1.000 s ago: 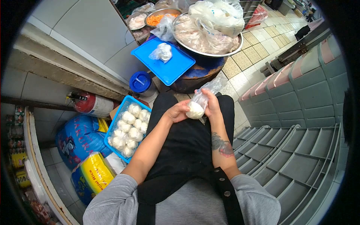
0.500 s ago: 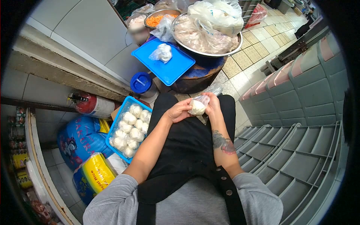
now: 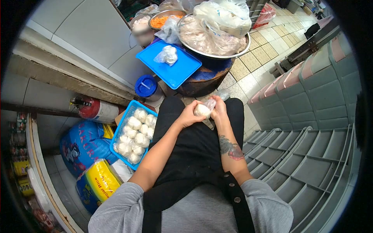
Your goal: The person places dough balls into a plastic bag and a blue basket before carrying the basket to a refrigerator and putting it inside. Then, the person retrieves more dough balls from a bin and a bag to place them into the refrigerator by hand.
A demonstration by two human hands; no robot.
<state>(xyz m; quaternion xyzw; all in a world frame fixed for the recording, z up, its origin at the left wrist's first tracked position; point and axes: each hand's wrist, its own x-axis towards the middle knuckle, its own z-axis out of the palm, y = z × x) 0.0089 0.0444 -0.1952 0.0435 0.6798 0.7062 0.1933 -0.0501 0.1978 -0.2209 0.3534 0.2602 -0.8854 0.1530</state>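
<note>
Above my lap, a white ball in a clear plastic bag [image 3: 201, 111] is held between both hands. My left hand [image 3: 188, 115] is curled around the ball's side. My right hand [image 3: 219, 109] is closed on the gathered neck of the bag, its fingers pinching the plastic. More clear plastic [image 3: 223, 94] shows just beyond the right fingers. Left of my knee, a blue basket [image 3: 114, 140] holds several similar white wrapped balls [image 3: 134, 122]. What the white stuff is, I cannot make out.
Ahead, a blue tray [image 3: 180, 77] bears a small bagged white lump [image 3: 169, 55]. Behind it a large metal bowl [image 3: 217, 57] holds bagged food. A blue-lidded container [image 3: 146, 86], fire extinguisher [image 3: 91, 108] and rice bag [image 3: 101, 179] stand left; a grey plastic crate [image 3: 295, 155] is right.
The bagged ball has turned and shifted slightly left. My left hand now cups its side, while the right has drawn the bag's neck together on the right.
</note>
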